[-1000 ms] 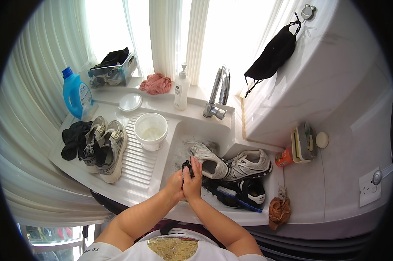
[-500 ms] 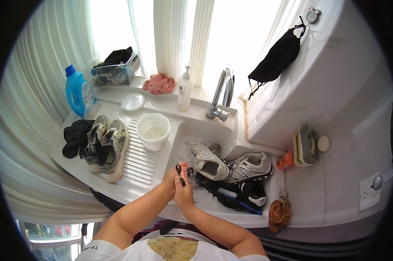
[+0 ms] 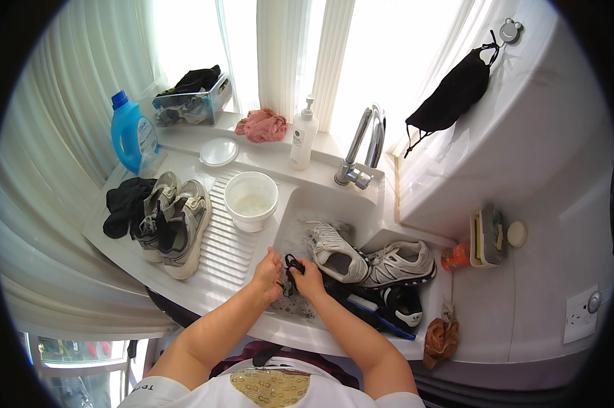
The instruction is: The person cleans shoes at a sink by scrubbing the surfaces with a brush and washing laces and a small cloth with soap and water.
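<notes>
Black cord (image 3: 294,264) hangs looped from my right hand (image 3: 311,280), above the near left part of the sink basin (image 3: 313,202). At the far left stands a blue bottle (image 3: 128,139); nearer, a black cloth (image 3: 120,207) lies beside 2 gray shoes (image 3: 190,231). To their right, a white bucket (image 3: 250,219) rests on the ridged drainboard (image 3: 217,253). My left hand (image 3: 269,275) is opened out, fingers extended, just beside the cord; I cannot tell whether it touches it. My right hand pinches the cord between thumb and fingers. Right of my hands, 2 white shoes (image 3: 337,255) lie in the basin, with a blue brush (image 3: 387,323) and a black shoe (image 3: 401,302) nearer me. A brown cloth (image 3: 441,341) lies at the near right edge.
</notes>
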`<state>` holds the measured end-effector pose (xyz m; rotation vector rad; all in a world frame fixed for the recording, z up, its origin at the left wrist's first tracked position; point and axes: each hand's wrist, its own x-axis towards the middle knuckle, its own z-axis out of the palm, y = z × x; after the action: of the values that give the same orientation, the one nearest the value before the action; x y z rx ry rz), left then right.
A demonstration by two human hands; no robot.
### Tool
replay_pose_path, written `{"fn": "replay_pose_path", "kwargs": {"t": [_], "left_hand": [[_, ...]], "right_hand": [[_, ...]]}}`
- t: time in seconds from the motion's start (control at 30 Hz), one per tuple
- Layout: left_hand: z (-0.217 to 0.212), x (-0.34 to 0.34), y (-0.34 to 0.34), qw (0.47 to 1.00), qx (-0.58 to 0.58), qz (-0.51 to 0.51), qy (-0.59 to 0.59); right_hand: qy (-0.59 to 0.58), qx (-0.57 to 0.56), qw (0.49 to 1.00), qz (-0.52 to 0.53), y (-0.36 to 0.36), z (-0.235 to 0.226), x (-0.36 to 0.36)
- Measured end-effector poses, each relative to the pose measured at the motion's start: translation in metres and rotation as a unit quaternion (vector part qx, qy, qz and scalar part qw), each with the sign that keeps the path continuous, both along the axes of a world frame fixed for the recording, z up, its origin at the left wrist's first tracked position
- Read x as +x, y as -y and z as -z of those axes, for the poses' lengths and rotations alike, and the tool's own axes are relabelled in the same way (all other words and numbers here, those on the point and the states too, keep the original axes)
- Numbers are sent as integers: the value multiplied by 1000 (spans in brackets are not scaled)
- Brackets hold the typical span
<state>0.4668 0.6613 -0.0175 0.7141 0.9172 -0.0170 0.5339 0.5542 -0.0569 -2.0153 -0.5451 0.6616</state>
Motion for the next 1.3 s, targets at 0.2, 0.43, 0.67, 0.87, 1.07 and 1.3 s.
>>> {"fn": "replay_pose_path", "kwargs": {"t": [0.2,0.43,0.67,0.87,1.07,1.3], "left_hand": [[-18,-8,10,998,-35,14,-47],[76,-18,8,991,-118,-39,-54],[24,-11,11,972,-224,-9,69],[-23,8,34,975,-179,-111,64],[-3,13,35,988,-111,-68,85],[-9,7,36,984,-147,-38,98]], "right_hand": [[159,-322,835,-417,11,32,-13],[-78,-178,939,-283,4,42,2],[-397,197,888,-121,21,-82,1],[-31,164,985,55,27,-54,9],[260,189,946,52,22,-86,-45],[333,159,926,85,16,-71,-38]]}}
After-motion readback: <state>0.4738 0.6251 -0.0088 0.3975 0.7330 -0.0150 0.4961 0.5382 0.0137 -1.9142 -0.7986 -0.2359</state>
